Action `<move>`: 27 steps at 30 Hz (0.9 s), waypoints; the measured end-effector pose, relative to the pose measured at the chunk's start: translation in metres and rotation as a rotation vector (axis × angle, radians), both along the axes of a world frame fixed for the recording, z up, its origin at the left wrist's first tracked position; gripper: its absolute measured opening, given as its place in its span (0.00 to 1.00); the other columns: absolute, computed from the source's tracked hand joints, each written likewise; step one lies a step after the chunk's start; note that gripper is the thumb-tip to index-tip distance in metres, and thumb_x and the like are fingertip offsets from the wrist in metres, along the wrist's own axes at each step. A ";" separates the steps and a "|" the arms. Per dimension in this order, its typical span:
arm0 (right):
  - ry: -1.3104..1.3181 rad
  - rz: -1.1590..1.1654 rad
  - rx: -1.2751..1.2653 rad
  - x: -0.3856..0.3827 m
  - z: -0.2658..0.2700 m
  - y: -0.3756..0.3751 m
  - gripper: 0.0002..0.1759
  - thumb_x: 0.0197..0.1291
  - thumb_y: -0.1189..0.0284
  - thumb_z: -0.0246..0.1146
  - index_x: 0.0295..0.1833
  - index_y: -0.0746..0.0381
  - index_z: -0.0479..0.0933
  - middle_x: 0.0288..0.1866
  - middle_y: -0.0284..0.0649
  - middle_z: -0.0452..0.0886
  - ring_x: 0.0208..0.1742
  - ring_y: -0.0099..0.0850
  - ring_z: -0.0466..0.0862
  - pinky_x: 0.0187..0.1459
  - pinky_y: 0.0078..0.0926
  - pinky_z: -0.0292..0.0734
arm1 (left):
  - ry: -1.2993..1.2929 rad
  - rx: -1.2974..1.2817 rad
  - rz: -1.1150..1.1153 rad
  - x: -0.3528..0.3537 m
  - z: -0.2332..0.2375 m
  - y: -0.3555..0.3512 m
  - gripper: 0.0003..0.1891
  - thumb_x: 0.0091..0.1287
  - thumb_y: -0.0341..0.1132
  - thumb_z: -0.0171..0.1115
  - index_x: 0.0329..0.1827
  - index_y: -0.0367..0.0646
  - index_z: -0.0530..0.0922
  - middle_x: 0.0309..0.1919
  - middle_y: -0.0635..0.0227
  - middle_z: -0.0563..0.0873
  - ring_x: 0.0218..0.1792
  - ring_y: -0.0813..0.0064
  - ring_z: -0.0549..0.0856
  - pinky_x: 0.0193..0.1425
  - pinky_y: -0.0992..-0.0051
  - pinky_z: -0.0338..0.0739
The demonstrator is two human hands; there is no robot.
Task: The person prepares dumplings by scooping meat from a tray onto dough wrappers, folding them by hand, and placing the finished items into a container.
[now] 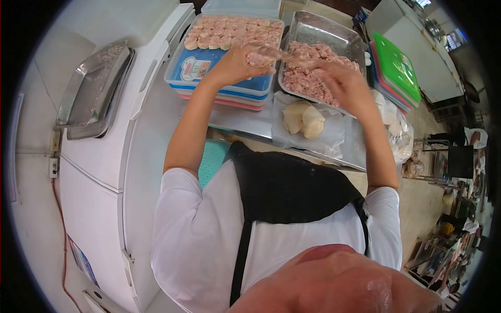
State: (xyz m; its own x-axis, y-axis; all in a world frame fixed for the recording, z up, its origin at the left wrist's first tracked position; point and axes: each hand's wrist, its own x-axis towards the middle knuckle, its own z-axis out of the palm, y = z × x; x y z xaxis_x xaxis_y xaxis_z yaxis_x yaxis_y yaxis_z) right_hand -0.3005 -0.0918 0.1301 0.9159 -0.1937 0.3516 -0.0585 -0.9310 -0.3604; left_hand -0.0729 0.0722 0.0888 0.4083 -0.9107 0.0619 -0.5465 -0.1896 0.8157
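Left hand (235, 67) over the near edge of a shallow clear plastic box with a blue base (218, 55); fingers curled round a small pale wrapper with pink filling (257, 59). Right hand (345, 89) above the pink minced meat (311, 81), fingers partly bent, blurred; cannot tell whether it grips anything. Blurred streak between the hands, not identifiable.

Meat heaped in the near part of a rectangular silver metal tray (329, 30), far end bare. Rows of round pale dumplings (229, 32) fill the far part of the box, which sits atop a stack. Pale round dough wrappers (312, 123) piled on white sheeting (333, 140), nearer the body. Bright green plastic lid (394, 65) tops a stack right of the tray.
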 end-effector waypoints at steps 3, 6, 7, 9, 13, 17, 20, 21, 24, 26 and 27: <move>0.086 -0.033 0.087 0.026 -0.040 0.018 0.15 0.64 0.72 0.57 0.53 0.65 0.77 0.51 0.51 0.80 0.52 0.45 0.81 0.53 0.32 0.74 | 0.011 0.027 -0.009 0.022 -0.006 0.007 0.38 0.47 0.49 0.77 0.59 0.37 0.74 0.48 0.56 0.83 0.34 0.68 0.85 0.32 0.73 0.78; 0.091 -0.157 0.176 0.014 -0.051 0.012 0.16 0.64 0.72 0.57 0.55 0.65 0.77 0.53 0.50 0.80 0.54 0.43 0.81 0.54 0.32 0.74 | -0.212 0.006 0.003 0.052 -0.021 0.021 0.37 0.47 0.49 0.76 0.57 0.36 0.75 0.48 0.51 0.83 0.43 0.61 0.84 0.45 0.66 0.78; 0.027 -0.157 0.280 0.003 -0.072 -0.002 0.16 0.65 0.70 0.57 0.56 0.66 0.76 0.53 0.46 0.82 0.53 0.39 0.81 0.54 0.30 0.73 | -0.325 -0.003 0.003 0.062 -0.029 0.025 0.36 0.48 0.49 0.75 0.56 0.36 0.75 0.48 0.49 0.82 0.46 0.58 0.84 0.50 0.63 0.77; -0.036 -0.264 0.355 -0.029 -0.098 -0.012 0.17 0.66 0.67 0.57 0.55 0.66 0.76 0.49 0.44 0.83 0.47 0.33 0.82 0.48 0.28 0.74 | -0.299 0.071 0.022 0.083 -0.043 0.026 0.34 0.49 0.47 0.74 0.56 0.35 0.74 0.50 0.47 0.81 0.51 0.54 0.81 0.54 0.61 0.75; -0.052 -0.483 0.684 -0.088 -0.117 -0.012 0.17 0.69 0.65 0.55 0.55 0.64 0.78 0.35 0.28 0.80 0.30 0.15 0.72 0.31 0.12 0.67 | -0.555 -0.031 0.104 0.088 -0.069 0.011 0.34 0.51 0.43 0.71 0.59 0.34 0.70 0.50 0.44 0.80 0.52 0.49 0.79 0.54 0.60 0.75; -0.071 -0.608 0.871 -0.123 -0.110 -0.005 0.17 0.70 0.63 0.53 0.55 0.61 0.78 0.23 0.20 0.65 0.21 0.10 0.58 0.22 0.10 0.51 | -0.492 0.071 0.136 0.075 -0.066 -0.014 0.36 0.53 0.42 0.70 0.61 0.31 0.66 0.47 0.41 0.81 0.50 0.47 0.80 0.53 0.59 0.75; -0.091 -0.609 0.927 -0.133 -0.107 -0.008 0.17 0.70 0.63 0.53 0.55 0.61 0.78 0.23 0.19 0.62 0.21 0.11 0.57 0.23 0.11 0.51 | -0.502 0.075 0.162 0.070 -0.073 -0.028 0.35 0.54 0.41 0.69 0.61 0.33 0.64 0.43 0.42 0.82 0.46 0.47 0.82 0.50 0.59 0.76; -0.070 -0.598 0.945 -0.134 -0.101 -0.009 0.17 0.70 0.63 0.54 0.54 0.62 0.78 0.25 0.20 0.65 0.23 0.12 0.60 0.25 0.12 0.55 | -0.524 0.025 0.162 0.068 -0.079 -0.031 0.33 0.55 0.41 0.69 0.60 0.34 0.65 0.41 0.44 0.83 0.44 0.47 0.83 0.48 0.60 0.77; -0.076 -0.561 0.881 -0.131 -0.106 -0.015 0.16 0.70 0.64 0.53 0.51 0.64 0.78 0.26 0.23 0.67 0.27 0.15 0.63 0.29 0.14 0.60 | -0.522 0.061 0.164 0.065 -0.080 -0.043 0.34 0.56 0.39 0.68 0.61 0.31 0.63 0.42 0.42 0.82 0.44 0.45 0.82 0.49 0.59 0.77; -0.088 -0.526 0.819 -0.129 -0.109 -0.025 0.16 0.71 0.64 0.52 0.48 0.64 0.78 0.26 0.24 0.67 0.28 0.17 0.64 0.30 0.17 0.62 | -0.490 0.109 0.170 0.059 -0.070 -0.050 0.34 0.56 0.38 0.67 0.62 0.30 0.62 0.43 0.39 0.82 0.47 0.43 0.81 0.51 0.58 0.76; -0.086 -0.502 0.800 -0.128 -0.109 -0.032 0.16 0.71 0.63 0.52 0.47 0.64 0.78 0.26 0.25 0.67 0.29 0.17 0.64 0.31 0.18 0.63 | -0.470 0.116 0.174 0.056 -0.066 -0.052 0.34 0.56 0.37 0.66 0.62 0.30 0.63 0.43 0.38 0.81 0.48 0.43 0.80 0.52 0.58 0.75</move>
State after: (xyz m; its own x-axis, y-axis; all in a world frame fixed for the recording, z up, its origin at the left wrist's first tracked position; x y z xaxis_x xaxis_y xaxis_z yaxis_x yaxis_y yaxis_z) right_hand -0.4288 -0.1234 0.0207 0.6369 -0.7709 0.0066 -0.3287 -0.2793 -0.9022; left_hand -0.0169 0.0201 0.0223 0.5071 -0.8433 0.1781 -0.8014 -0.3853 0.4575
